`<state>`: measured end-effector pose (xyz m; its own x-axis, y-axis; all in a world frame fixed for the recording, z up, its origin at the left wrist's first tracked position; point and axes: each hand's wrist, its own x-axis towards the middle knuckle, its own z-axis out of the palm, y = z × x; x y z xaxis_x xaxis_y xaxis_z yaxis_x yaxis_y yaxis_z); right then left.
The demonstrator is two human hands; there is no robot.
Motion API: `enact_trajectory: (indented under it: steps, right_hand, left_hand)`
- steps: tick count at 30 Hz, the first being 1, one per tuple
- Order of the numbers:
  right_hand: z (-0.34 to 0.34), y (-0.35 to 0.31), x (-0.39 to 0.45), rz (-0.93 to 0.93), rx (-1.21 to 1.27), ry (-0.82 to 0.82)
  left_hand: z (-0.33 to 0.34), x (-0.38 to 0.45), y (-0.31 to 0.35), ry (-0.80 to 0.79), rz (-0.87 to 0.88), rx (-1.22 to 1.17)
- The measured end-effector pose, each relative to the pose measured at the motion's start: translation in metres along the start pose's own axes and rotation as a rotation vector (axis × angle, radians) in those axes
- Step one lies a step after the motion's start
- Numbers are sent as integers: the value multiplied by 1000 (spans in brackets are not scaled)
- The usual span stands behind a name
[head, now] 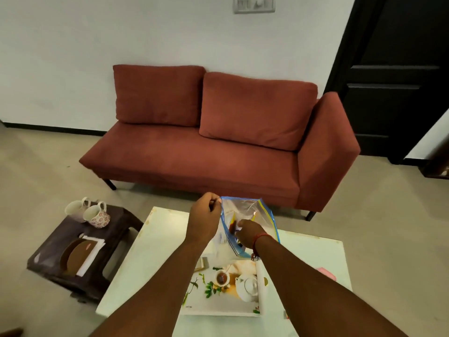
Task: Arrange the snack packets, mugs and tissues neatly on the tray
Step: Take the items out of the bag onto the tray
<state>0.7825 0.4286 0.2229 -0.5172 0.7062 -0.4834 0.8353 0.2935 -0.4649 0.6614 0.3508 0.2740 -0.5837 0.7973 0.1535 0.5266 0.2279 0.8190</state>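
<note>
A clear zip bag (252, 210) with blue edges is held upright over the white table (145, 259). My left hand (204, 216) pinches the bag's top left edge. My right hand (247, 233) reaches into the bag's mouth, fingers curled around a snack packet (232, 224) inside. Below the bag lies the white tray (218, 305), printed with a teapot and cup picture. Two floral mugs (87, 212) stand on a dark stool (73, 251) at the left. White tissues (93, 249) lie on the stool beside a round brown object.
A red sofa (218, 147) stands behind the table against the wall. A pink item (326, 273) lies on the table at the right, partly hidden by my right arm. A dark door (398, 69) is at the far right.
</note>
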Motion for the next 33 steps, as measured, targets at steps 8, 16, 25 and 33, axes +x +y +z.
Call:
enact_trajectory:
  steps: [8,16,25,33]
  right_hand:
    - [12,-25,5,-69,-22,253]
    - [17,-57,7,-211,260,750]
    - [115,-20,45,485,883,946]
    - [259,-3,82,787,676,247]
  left_hand:
    - [-14,6,-32,62,-72,80]
    - [-50,38,-114,105,-270,158]
    - [-97,48,-201,54,-309,295]
    - [-114,36,-263,-65,-298,280]
